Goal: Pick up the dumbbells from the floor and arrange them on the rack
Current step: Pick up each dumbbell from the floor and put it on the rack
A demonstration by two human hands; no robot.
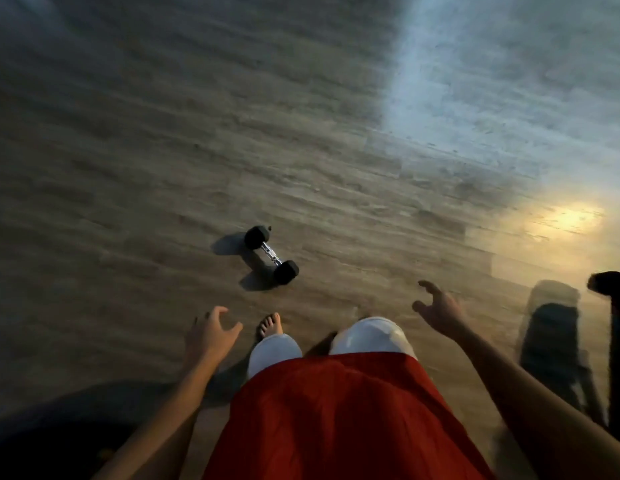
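Observation:
A small dumbbell (271,254) with black hex heads and a chrome handle lies on the wood floor ahead of my feet. My left hand (209,332) hangs open below and left of it, fingers spread, holding nothing. My right hand (438,308) is open too, to the right of the dumbbell and well apart from it. No rack shows clearly in this blurred view.
A bare foot (269,325) and white trouser knees (372,336) stand just below the dumbbell. Dark blurred equipment (552,344) and a black post (616,341) stand at the right edge. A dark round object (52,431) fills the bottom-left corner. Wood floor (232,133) stretches ahead.

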